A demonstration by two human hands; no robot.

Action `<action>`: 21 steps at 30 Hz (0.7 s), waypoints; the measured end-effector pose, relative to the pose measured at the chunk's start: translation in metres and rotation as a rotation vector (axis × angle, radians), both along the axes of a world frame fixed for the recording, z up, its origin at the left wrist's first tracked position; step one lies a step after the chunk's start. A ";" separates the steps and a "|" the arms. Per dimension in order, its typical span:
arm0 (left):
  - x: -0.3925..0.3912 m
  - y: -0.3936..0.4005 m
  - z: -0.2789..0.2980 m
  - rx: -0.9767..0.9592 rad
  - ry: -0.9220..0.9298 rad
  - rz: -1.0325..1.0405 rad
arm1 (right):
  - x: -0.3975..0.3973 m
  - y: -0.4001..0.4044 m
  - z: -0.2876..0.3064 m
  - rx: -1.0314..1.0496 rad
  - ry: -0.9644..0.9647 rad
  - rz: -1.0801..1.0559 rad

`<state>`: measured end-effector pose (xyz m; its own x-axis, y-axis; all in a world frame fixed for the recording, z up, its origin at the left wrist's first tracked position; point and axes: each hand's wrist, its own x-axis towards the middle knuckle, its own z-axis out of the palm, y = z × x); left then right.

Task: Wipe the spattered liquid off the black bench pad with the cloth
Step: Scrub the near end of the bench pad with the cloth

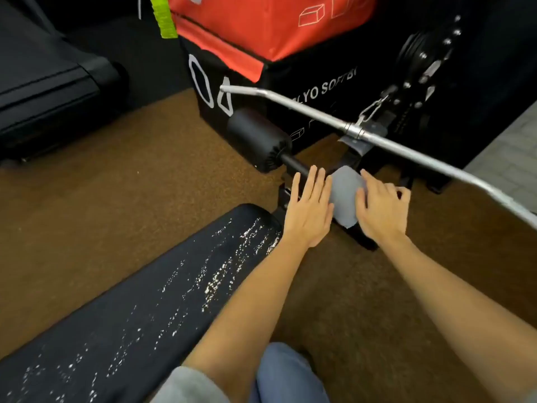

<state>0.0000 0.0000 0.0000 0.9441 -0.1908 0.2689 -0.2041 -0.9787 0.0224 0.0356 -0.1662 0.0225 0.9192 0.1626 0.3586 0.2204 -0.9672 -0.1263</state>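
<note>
The black bench pad (139, 309) runs from the lower left toward the centre, speckled with white spattered liquid along its length. Past its far end a grey cloth (344, 196) is draped over a black roller. My left hand (309, 210) is flat with fingers apart, touching the cloth's left side. My right hand (380, 209) rests on the cloth's right side with its fingers curled over the edge; whether it grips the cloth is unclear.
A silver cable bar (377, 141) crosses just beyond the hands on a chain. A black foam roller (258, 141) lies left of the cloth. A black and red plyo box (276, 53) stands behind. A treadmill (49, 80) is at far left. Brown rubber floor surrounds the bench.
</note>
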 end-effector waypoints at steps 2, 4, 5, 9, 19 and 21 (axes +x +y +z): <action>-0.006 -0.002 -0.003 -0.031 0.047 0.041 | 0.001 -0.002 -0.002 0.048 -0.028 0.006; -0.011 -0.007 -0.007 -0.108 0.107 0.061 | 0.004 -0.006 -0.004 0.098 -0.016 -0.009; -0.012 -0.012 -0.008 -0.148 0.138 0.075 | 0.005 -0.006 -0.005 0.119 -0.005 -0.007; -0.014 -0.024 -0.005 -0.156 0.146 0.150 | 0.007 -0.007 -0.003 0.178 -0.005 0.012; -0.042 -0.019 0.001 -0.672 0.084 0.415 | -0.008 0.035 0.013 0.633 -0.072 0.432; -0.052 -0.006 0.004 -0.717 0.077 0.480 | -0.015 0.053 0.014 0.688 -0.061 0.517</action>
